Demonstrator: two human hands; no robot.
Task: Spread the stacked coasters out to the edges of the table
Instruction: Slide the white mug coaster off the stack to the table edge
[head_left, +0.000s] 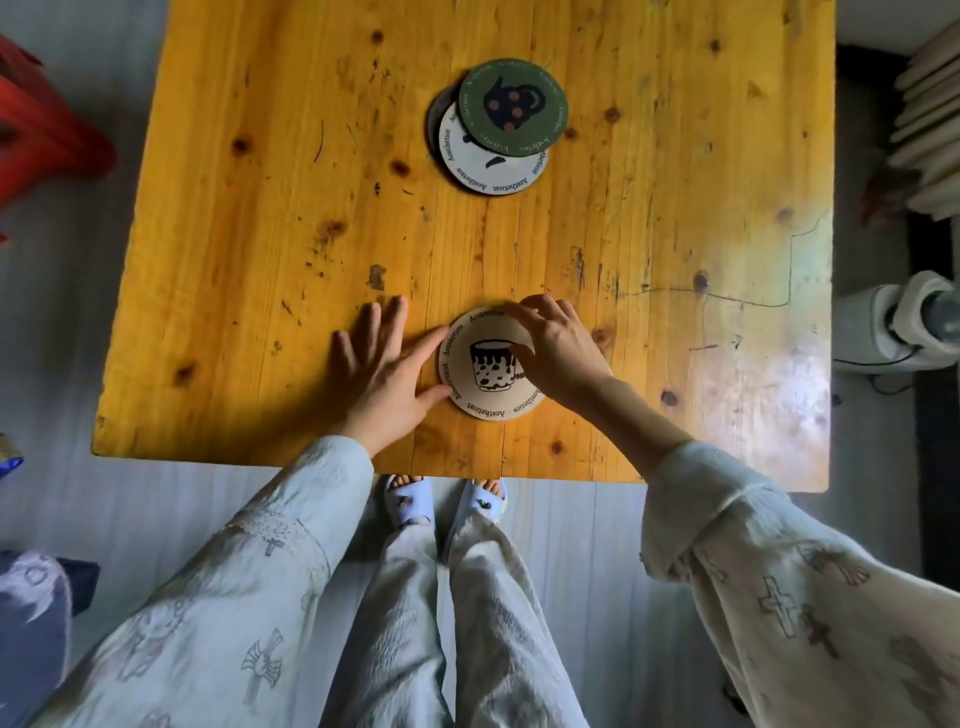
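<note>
while both hands rest on the wooden table (260, 218), a beige coaster (485, 371) with a cup drawn on it lies flat between them, close to the table's near edge. the left hand (384, 371) lies palm down with its fingers spread wide, and its thumb and forefinger touch the coaster's left rim; it grips nothing. the right hand (558, 345) arches over the coaster's right half, fingers bent and loosely splayed, fingertips pressing on the top face rather than pinching it. well beyond both hands, toward the far side of the table, the rest of the coasters sit in a slipped pile: a green coaster (511, 106) with a dark teapot on top, shifted off a white coaster (488, 161) beneath it, and a dark edge of another shows under those. pale patterned sleeves (291, 519) cover both forearms, and slippers (410, 501) show below the table edge.
</note>
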